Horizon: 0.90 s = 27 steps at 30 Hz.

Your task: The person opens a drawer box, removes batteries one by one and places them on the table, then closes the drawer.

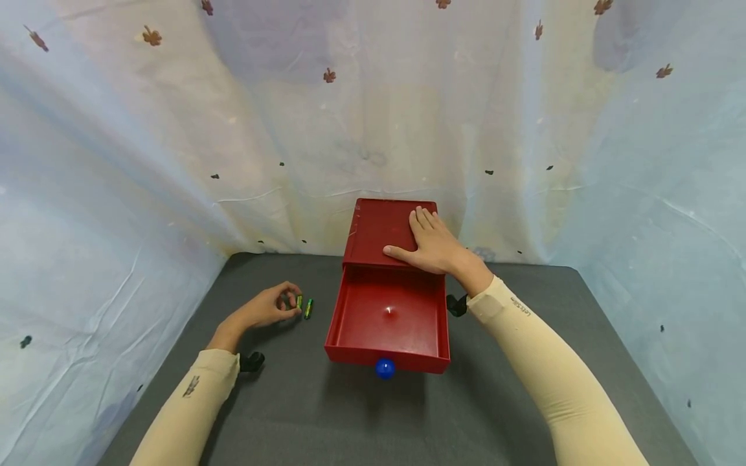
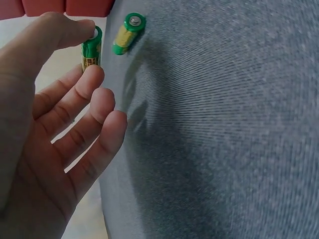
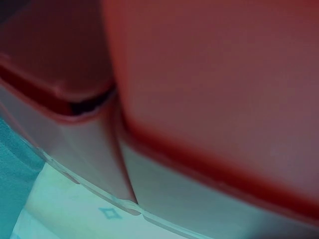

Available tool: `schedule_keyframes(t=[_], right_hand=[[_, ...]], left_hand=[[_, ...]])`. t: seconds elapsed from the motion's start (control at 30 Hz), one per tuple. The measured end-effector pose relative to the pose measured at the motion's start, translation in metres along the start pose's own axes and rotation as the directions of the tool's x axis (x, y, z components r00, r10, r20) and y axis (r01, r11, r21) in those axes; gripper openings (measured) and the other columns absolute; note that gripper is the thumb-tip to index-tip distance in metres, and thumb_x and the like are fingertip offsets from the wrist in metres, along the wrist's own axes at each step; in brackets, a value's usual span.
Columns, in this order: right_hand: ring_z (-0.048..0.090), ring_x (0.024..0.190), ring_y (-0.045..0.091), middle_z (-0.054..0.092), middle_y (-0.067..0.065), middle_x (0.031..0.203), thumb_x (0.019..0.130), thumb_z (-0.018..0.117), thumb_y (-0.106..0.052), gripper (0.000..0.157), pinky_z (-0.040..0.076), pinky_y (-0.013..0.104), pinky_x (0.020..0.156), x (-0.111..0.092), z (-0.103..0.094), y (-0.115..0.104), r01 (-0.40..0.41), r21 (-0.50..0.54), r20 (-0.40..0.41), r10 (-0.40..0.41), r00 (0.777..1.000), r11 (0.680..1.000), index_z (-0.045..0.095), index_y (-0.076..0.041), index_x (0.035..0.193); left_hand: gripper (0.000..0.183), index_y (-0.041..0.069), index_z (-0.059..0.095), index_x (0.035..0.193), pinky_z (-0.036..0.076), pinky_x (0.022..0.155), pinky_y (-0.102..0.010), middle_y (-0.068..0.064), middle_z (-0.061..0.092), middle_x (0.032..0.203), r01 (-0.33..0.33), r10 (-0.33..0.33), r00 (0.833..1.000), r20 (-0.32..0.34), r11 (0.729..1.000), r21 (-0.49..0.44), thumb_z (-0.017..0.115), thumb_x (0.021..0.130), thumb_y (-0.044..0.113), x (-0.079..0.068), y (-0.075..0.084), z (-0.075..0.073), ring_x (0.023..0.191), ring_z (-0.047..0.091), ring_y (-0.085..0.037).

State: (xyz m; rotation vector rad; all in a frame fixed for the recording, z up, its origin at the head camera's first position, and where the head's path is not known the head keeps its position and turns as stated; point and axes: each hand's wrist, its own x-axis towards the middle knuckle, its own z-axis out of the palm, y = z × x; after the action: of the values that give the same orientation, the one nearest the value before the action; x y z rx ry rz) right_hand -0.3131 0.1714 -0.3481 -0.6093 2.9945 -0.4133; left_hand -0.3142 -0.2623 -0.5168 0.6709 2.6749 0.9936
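My left hand [image 1: 269, 307] pinches a green and yellow battery [image 2: 91, 50] by its ends, between thumb and finger, with the other fingers loosely bent. A second matching battery [image 1: 309, 309] lies on the grey table just right of that hand. To the right is a red box [image 1: 377, 226] with its drawer [image 1: 364, 327] pulled out toward me. A blue round knob [image 1: 385, 369] sits on the drawer's front. My right hand [image 1: 434, 246] rests flat on the box top, fingers straight and thumb spread. The right wrist view shows only blurred red box and drawer surfaces.
The grey table [image 1: 280, 414] ends at a pale sheet [image 1: 326, 142] with leaf marks, which hangs behind it and along both sides. Black wrist straps [image 1: 252, 362] show below the cream sleeves. Inside the drawer I see only its red floor with a light reflection.
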Motion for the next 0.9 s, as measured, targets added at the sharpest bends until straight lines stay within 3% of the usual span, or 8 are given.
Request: schedule_keyframes(t=[0.37,0.9], right_hand=[[-0.002,0.167,0.034,0.001,0.019,0.179,0.100,0.045,-0.079,0.113,-0.001,0.049,0.133,0.000,0.000,0.000,0.000,0.003,-0.002,0.000,1.000,1.000,0.006,0.000,0.170],[-0.002,0.167,0.034,0.002,0.020,0.179,0.099,0.045,-0.079,0.113,-0.002,0.048,0.133,0.000,0.000,-0.001,0.005,0.011,-0.004,-0.005,1.000,1.000,0.006,0.001,0.170]], left_hand=[[0.044,0.003,0.058,0.135,0.047,0.066,-0.029,-0.006,0.063,0.107,-0.001,0.001,1.000,0.030,1.000,0.012,0.079,0.100,0.020,0.005,-0.005,0.005,0.078,0.056,-0.015],[0.043,0.005,0.059,0.134,0.046,0.069,-0.030,-0.004,0.062,0.107,-0.006,0.002,0.999,0.050,0.998,0.065,0.080,0.099,0.016,0.011,-0.006,0.009,0.079,0.054,-0.016]])
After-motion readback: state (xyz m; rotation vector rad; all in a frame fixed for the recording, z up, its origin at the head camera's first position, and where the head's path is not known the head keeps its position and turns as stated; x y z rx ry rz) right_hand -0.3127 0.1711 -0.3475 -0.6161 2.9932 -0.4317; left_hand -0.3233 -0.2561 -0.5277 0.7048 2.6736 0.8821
